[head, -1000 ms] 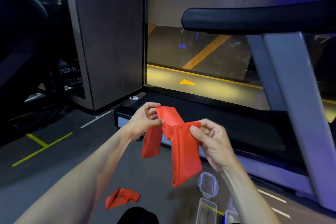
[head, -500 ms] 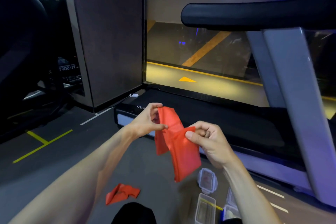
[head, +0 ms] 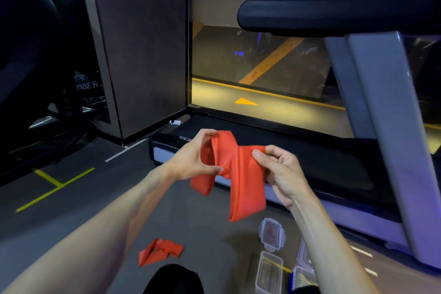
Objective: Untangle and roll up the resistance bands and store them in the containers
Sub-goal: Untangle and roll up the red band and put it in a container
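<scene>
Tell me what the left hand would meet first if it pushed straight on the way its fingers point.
Probably the red band it already pinches, then the right hand gripping the other side; the left hand points rightward at it, though depth is unclear.

A red resistance band (head: 235, 169) hung twisted in mid-air, two folded ends drooping. A second red band (head: 161, 251) lay crumpled on the floor, near left. Clear plastic containers (head: 269, 272) sat near right, one lidded (head: 272, 234).

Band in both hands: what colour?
Plain red-orange band, no pattern; head view, the only one, shows it.
</scene>
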Available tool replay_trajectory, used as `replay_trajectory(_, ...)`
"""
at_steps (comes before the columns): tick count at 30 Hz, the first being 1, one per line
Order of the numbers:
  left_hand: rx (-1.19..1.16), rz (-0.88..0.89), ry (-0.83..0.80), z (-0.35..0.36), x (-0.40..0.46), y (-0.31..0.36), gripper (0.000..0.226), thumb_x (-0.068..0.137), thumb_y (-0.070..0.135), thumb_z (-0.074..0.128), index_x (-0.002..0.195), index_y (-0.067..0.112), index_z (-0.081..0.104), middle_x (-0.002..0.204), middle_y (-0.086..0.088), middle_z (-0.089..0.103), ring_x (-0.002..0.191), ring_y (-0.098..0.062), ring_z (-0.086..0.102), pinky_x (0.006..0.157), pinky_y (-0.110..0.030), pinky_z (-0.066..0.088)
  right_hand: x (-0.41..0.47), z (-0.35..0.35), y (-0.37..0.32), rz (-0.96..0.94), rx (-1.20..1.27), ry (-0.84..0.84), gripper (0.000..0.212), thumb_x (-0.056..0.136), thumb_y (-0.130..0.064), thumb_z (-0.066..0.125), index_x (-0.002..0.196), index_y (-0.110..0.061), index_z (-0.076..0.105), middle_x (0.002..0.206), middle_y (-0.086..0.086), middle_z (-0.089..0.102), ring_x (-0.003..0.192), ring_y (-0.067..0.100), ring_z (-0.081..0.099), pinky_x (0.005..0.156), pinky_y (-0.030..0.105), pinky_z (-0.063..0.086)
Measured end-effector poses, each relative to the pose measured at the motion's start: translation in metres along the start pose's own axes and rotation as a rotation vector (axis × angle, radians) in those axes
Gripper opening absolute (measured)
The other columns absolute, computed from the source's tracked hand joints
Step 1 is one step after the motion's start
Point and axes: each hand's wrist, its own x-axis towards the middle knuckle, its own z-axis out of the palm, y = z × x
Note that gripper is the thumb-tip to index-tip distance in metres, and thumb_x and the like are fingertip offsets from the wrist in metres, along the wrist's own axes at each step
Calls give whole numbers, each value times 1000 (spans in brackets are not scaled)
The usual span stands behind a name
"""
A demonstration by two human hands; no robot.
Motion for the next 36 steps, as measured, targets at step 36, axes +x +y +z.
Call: replay_trajectory(36,-618,93,260,11,7,24,29,90,-14,63,103,12,65,99,-7,77,90,-19,73,75,-30,58,29,32,11,-15,-299,129,25,87,-12,82,107,-6,68,82,12,79,74,21,75,70,35,58)
